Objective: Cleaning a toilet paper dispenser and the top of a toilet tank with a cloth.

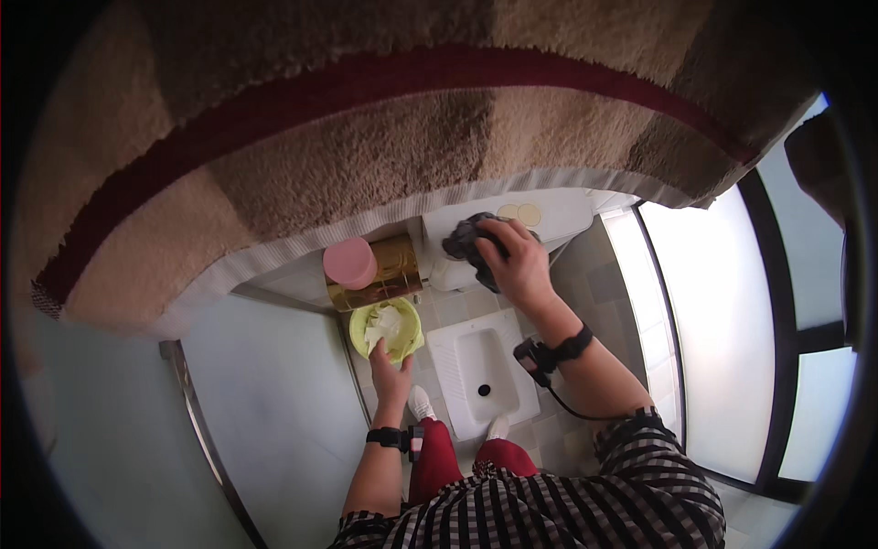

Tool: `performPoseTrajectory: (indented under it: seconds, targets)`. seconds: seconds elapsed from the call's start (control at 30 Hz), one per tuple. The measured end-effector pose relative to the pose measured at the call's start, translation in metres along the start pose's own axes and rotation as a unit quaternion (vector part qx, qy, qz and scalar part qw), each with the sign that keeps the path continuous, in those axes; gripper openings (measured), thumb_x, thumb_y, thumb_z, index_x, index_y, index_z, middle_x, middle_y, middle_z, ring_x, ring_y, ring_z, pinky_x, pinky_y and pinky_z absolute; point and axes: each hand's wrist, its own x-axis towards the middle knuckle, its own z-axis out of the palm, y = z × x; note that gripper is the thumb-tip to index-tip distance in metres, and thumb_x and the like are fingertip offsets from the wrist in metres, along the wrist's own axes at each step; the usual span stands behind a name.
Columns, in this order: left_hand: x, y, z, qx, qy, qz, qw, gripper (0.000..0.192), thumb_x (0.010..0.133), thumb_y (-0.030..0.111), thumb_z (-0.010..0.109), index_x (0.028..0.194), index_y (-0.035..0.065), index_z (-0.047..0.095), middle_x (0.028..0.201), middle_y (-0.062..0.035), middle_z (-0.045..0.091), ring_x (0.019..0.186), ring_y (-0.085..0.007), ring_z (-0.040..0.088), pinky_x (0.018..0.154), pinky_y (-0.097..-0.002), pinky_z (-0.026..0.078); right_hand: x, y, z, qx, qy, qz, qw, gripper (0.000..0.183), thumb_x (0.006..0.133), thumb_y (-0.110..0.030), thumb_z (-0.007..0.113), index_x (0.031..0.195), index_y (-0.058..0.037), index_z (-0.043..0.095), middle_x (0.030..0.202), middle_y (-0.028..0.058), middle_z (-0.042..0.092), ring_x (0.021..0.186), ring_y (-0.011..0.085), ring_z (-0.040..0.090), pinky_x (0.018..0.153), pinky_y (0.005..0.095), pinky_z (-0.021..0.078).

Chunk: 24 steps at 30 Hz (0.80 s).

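My right hand grips a crumpled dark grey cloth or bag, held up in front of a white toilet cistern. Which material it is, I cannot tell. My left hand is lower, at the near rim of a yellow-green waste bin. Its fingers are apart and nothing shows between them; whether they touch the rim is unclear. White crumpled paper lies inside the bin.
A white squat toilet is set in the tiled floor before my feet. Behind the bin, a pink round container rests on a shiny gold box. A striped brown towel hangs close overhead. A frosted door with a metal handle stands left.
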Motion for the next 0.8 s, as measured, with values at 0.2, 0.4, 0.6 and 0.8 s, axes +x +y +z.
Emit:
performPoseTrajectory:
  seconds: [0.2,0.4,0.6,0.8]
  targets:
    - [-0.019,0.011,-0.005,0.09,-0.151,0.083,0.981,0.054,0.077,0.019,0.072,0.125,0.0038,0.051,0.116,-0.0181,0.058,0.089,-0.0327,0.064,0.079,-0.0409,0.052,0.032,0.036,0.075,-0.205,-0.136,-0.02,0.969,0.046,0.086,-0.041,0.059,0.121,-0.0116,0.059,0.118,0.014,0.059,0.118,0.03,0.05,0.103,0.0403,0.036]
    - [-0.03,-0.023,-0.054,0.162,-0.08,0.005,0.983,0.05,0.079,0.021,0.073,0.122,0.0014,0.056,0.107,-0.0163,0.065,0.083,-0.0264,0.067,0.075,-0.0361,0.054,0.046,0.142,0.014,-0.193,-0.108,0.094,0.971,0.046,0.085,-0.038,0.059,0.122,-0.0093,0.059,0.123,0.014,0.058,0.122,0.0308,0.047,0.104,0.0421,0.0347]
    - [-0.128,-0.018,-0.069,0.211,0.049,-0.139,0.966,0.045,0.077,0.021,0.072,0.116,0.0018,0.059,0.1,-0.017,0.066,0.088,-0.0324,0.065,0.078,-0.0409,0.052,0.047,0.22,-0.04,-0.214,-0.061,0.057,0.973,0.043,0.086,-0.033,0.057,0.119,-0.0057,0.061,0.12,0.0144,0.06,0.12,0.0323,0.047,0.104,0.0438,0.0346]
    - [-0.203,0.022,-0.014,0.196,-0.072,-0.149,0.966,0.05,0.078,0.028,0.072,0.118,0.0015,0.058,0.106,-0.0187,0.065,0.094,-0.0349,0.064,0.082,-0.0428,0.051,0.043,0.158,0.016,-0.136,-0.1,-0.094,0.981,0.044,0.083,-0.033,0.062,0.117,-0.0041,0.061,0.117,0.0155,0.06,0.116,0.0327,0.051,0.103,0.0433,0.0352]
